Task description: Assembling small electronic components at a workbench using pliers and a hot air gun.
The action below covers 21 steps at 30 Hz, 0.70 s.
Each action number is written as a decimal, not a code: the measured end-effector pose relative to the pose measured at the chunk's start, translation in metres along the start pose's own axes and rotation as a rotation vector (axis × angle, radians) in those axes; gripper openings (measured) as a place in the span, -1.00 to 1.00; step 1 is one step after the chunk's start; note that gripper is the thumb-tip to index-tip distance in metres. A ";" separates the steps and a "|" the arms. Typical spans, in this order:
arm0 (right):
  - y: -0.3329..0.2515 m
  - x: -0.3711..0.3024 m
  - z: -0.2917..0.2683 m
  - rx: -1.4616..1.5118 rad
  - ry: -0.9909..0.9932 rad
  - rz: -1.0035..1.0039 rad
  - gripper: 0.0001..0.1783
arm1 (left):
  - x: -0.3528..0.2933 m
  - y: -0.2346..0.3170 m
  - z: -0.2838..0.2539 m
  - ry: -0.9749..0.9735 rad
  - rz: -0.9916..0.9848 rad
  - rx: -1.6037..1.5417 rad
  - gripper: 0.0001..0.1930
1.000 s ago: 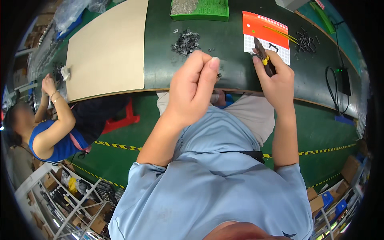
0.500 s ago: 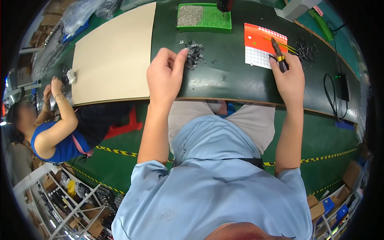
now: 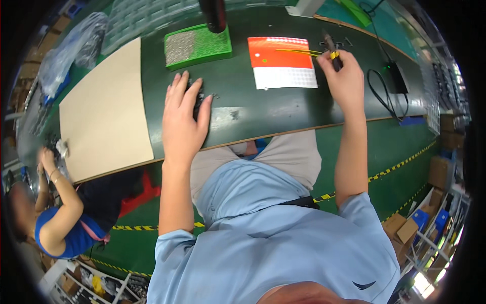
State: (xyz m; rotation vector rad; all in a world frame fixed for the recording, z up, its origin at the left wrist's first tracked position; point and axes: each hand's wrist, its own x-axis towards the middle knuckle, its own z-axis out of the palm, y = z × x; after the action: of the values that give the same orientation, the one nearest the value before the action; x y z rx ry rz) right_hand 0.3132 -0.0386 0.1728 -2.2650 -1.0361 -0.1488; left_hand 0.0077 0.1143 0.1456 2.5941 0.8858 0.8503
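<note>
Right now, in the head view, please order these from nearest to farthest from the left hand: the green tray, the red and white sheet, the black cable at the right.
From the left hand:
1. Green tray, just beyond the fingertips, slightly right.
2. Red and white sheet, to the right, mid-table.
3. Black cable, far right, past the right hand.

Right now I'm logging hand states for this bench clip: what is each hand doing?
Left hand: open, fingers spread flat over a pile of small dark parts on the green table.
Right hand: closed, holding a dark tool with a yellow band.
</note>
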 end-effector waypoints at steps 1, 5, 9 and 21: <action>0.008 0.010 -0.002 -0.031 0.024 0.049 -0.71 | 0.000 0.000 -0.001 -0.001 -0.004 0.003 -0.68; 0.051 0.033 0.001 -0.117 0.087 0.052 -0.68 | -0.002 -0.001 0.001 0.022 -0.057 -0.044 -0.75; 0.056 0.024 -0.015 -0.053 0.151 0.004 -0.62 | -0.002 -0.003 -0.001 0.040 -0.053 -0.077 -0.77; 0.012 -0.034 -0.001 -0.065 0.030 -0.199 -0.61 | -0.001 -0.001 -0.005 0.044 -0.045 -0.060 -0.72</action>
State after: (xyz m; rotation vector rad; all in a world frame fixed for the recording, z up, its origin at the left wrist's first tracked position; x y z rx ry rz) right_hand 0.2982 -0.0673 0.1561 -2.2063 -1.2561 -0.3026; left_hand 0.0039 0.1146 0.1492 2.5036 0.9127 0.9110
